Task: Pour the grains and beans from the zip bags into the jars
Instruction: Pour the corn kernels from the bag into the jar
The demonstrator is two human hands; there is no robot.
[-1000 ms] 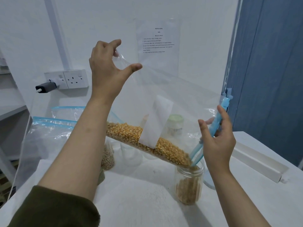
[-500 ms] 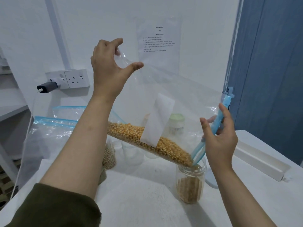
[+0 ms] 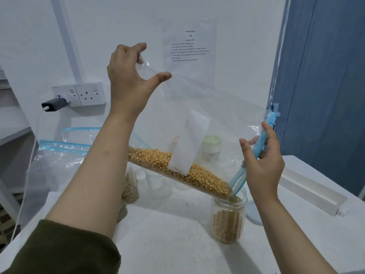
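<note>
- Table [image 3: 177, 244]: white top carrying the jars and bags. Its right edge runs close behind the receiving jar, with a long white box [image 3: 312, 191] lying along that side; bare surface in front of the jar leaves room to lower the bag.
- Zip bag [image 3: 207, 115]: large, clear and soft, held tilted in the air above the table, sealed corner high at left and blue zip mouth [image 3: 262, 141] low at right. The film is limp and probably slippery, with no stiffness of its own, so it is best taken at a corner and at the firmer zip strip.
- Spare zip bags [image 3: 59, 155]: blue-zipped and slumped at the left rear of the table, partly behind the left forearm.
- Left hand [image 3: 128, 76]: raised, fingertips pinching the upper corner of the bag, thumb held out to the side.
- Right hand [image 3: 262, 165]: fingers and thumb curled round the zip strip near the mouth, steering the lower end.
- Corn kernels [image 3: 177, 169]: a yellow heap along the bag's lower fold, sliding toward the mouth; the load looks moderate but shifts freely.
- Jar [image 3: 229, 216]: clear, open, upright, partly filled with kernels, directly below the bag mouth. The opening is narrow, so spillage over the rim is the chief risk.
- Other jars [image 3: 130, 188]: near the table's rear, seen through the film; one holds pale grain.
</note>
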